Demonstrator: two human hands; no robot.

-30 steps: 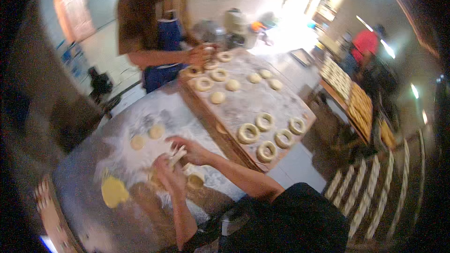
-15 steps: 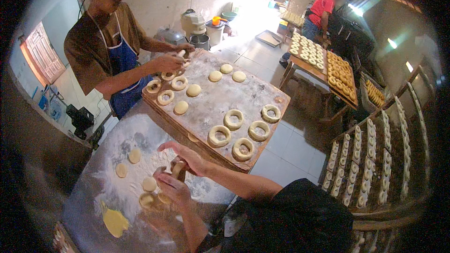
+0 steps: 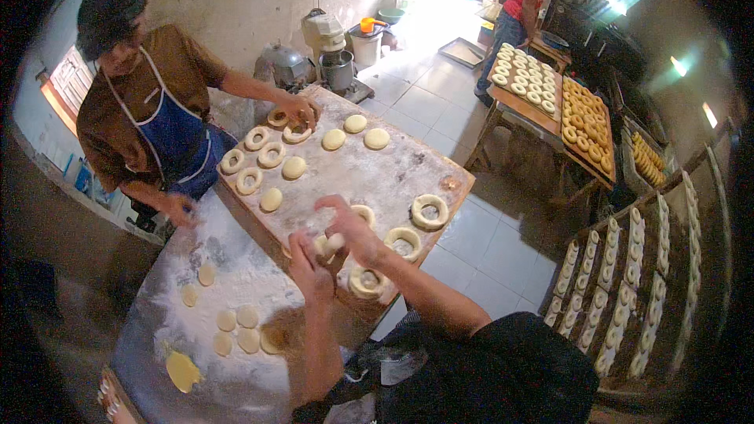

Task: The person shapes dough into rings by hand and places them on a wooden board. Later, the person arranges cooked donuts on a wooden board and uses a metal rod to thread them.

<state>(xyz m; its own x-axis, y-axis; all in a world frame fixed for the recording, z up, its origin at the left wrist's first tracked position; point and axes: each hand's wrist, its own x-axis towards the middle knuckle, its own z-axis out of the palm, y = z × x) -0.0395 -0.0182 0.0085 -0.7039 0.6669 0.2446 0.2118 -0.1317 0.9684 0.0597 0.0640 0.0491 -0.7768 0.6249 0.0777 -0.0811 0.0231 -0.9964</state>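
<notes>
Over the near end of a floured wooden board [image 3: 408, 165], my left hand [image 3: 312, 271] and my right hand [image 3: 355, 234] face each other with curled fingers. Between them is a pale dough ring [image 3: 336, 242], partly hidden by the fingers. Further dough rings lie beside and under my hands, such as one by the board's right corner [image 3: 430, 211] and one next to my right forearm [image 3: 367, 281]. Several flat dough rounds [image 3: 226, 320] rest on the floury table to the left, with a yellow patch [image 3: 183, 371] nearer its edge.
Across the board a co-worker in a blue apron [image 3: 177, 137] touches a dough ring at the far edge. Dough balls [image 3: 333, 139] sit mid-board. A mixer [image 3: 338, 67] stands behind. Trays of pale and browned rings [image 3: 581, 129] lie at right, beside a slanted rack [image 3: 613, 283].
My hands have moved from above the floured table to above the wooden board with the dough ring. The co-worker's one hand has set a ring down; the other has dropped toward the table.
</notes>
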